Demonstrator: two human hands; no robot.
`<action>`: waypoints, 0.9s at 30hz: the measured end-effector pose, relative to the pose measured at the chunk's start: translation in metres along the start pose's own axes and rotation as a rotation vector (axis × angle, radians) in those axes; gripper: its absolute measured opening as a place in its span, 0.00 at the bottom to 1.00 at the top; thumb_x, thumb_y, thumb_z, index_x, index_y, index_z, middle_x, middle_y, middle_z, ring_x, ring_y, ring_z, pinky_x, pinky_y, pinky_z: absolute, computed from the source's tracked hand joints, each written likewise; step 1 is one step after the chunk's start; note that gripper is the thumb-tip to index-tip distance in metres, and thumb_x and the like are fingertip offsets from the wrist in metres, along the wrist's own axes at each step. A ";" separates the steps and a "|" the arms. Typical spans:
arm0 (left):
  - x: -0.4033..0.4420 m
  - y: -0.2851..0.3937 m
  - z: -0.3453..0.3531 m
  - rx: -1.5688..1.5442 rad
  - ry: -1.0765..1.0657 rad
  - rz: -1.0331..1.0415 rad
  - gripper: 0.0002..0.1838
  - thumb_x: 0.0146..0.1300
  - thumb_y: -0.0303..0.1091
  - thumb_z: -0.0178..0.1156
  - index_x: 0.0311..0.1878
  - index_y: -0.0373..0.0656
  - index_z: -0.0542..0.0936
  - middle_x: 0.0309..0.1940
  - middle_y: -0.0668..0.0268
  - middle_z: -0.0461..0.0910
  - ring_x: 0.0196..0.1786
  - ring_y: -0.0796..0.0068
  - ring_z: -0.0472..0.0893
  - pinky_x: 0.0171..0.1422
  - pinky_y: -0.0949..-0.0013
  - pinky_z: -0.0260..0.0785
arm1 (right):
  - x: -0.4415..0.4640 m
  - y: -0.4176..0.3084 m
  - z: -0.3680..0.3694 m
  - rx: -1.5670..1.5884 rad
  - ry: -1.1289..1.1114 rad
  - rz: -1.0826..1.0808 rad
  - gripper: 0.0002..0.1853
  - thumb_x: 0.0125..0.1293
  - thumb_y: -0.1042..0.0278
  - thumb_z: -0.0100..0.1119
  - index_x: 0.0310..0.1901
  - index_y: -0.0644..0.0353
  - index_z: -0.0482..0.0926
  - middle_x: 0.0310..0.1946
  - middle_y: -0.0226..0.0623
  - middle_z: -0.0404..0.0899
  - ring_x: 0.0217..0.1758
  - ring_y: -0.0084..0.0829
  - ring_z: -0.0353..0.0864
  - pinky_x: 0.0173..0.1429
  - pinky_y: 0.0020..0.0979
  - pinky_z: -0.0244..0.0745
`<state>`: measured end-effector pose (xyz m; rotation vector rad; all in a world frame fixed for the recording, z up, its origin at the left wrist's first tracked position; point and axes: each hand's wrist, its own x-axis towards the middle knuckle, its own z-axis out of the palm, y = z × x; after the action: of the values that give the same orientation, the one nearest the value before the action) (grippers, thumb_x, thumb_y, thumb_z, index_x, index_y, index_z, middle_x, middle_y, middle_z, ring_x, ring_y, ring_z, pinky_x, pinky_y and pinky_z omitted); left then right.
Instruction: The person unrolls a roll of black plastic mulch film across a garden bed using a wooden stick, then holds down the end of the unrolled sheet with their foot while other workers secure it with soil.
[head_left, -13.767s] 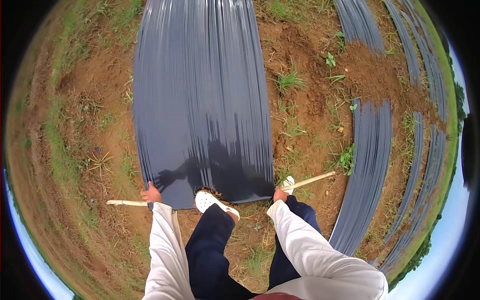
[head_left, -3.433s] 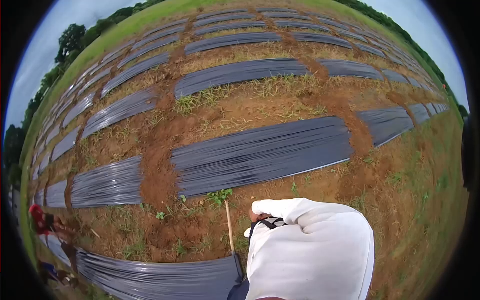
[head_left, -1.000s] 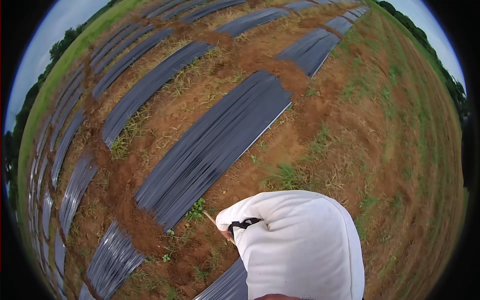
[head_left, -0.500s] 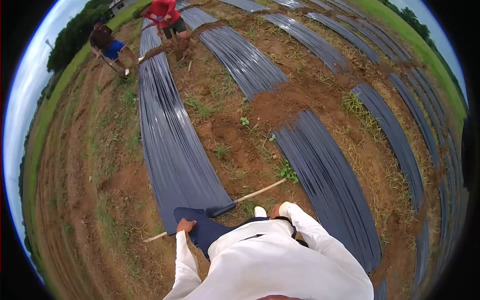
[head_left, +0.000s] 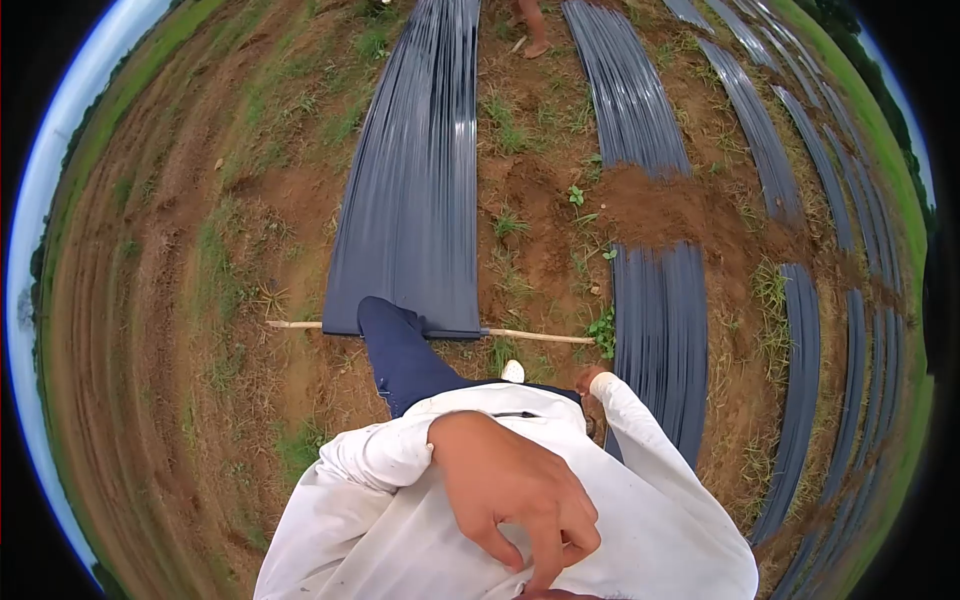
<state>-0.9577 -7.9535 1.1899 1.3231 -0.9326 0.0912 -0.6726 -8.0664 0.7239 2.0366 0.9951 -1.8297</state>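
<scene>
My left hand (head_left: 515, 500) is raised in front of my white shirt (head_left: 400, 540), close to the collar. Its fingers are bent, with a gap between thumb and index finger and nothing visible held. My right hand (head_left: 590, 380) is low beside my right hip; its fingers are too small to make out. Dark plastic mulch film (head_left: 405, 250) stretches ahead of me along the ground. A wooden pole (head_left: 540, 336) lies across its near end, sticking out on both sides. My left leg (head_left: 410, 360) in dark blue trousers reaches over the film's near edge.
Another strip of film (head_left: 660, 330) lies to the right, with more strips beyond it. Brown soil (head_left: 660, 205) covers some strip ends. A co-worker's bare leg (head_left: 535, 28) shows at the top. Grass tufts (head_left: 510, 222) and small weeds (head_left: 602, 330) grow between the strips.
My left hand has risen from my left thigh to my collar. The view has tilted down and turned left, leaving only a co-worker's leg clearly in sight. The pole still lies across the film end.
</scene>
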 end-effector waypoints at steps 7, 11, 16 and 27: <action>-0.005 0.013 0.003 0.262 0.337 0.062 0.05 0.55 0.31 0.60 0.36 0.47 0.78 0.35 0.65 0.73 0.38 0.63 0.73 0.43 0.61 0.64 | 0.004 -0.008 -0.002 -0.047 0.032 0.032 0.11 0.50 0.78 0.58 0.36 0.56 0.83 0.29 0.36 0.83 0.29 0.28 0.82 0.35 0.33 0.79; -0.023 -0.020 0.028 -0.387 0.873 0.381 0.04 0.63 0.26 0.55 0.39 0.38 0.72 0.33 0.51 0.77 0.37 0.55 0.77 0.46 0.55 0.65 | 0.030 0.007 0.008 -0.004 0.103 -0.008 0.11 0.51 0.69 0.57 0.37 0.52 0.83 0.29 0.33 0.83 0.27 0.28 0.81 0.30 0.33 0.79; -0.008 -0.047 0.036 -0.718 0.976 0.774 0.11 0.62 0.20 0.53 0.47 0.35 0.69 0.39 0.49 0.75 0.46 0.50 0.74 0.50 0.55 0.63 | 0.076 0.045 0.022 -0.243 0.083 -0.260 0.18 0.52 0.53 0.60 0.44 0.47 0.82 0.42 0.40 0.82 0.47 0.40 0.80 0.54 0.39 0.72; 0.015 -0.023 0.063 -0.894 1.395 0.639 0.06 0.56 0.20 0.60 0.33 0.41 0.75 0.23 0.59 0.81 0.29 0.58 0.82 0.48 0.57 0.65 | 0.078 0.070 0.027 -0.552 0.148 -0.114 0.21 0.54 0.50 0.58 0.48 0.46 0.80 0.45 0.43 0.80 0.49 0.43 0.79 0.55 0.39 0.71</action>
<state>-0.9686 -8.0198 1.1786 -0.0767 -0.0497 0.8575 -0.6512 -8.1084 0.6262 1.8097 1.4857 -1.2628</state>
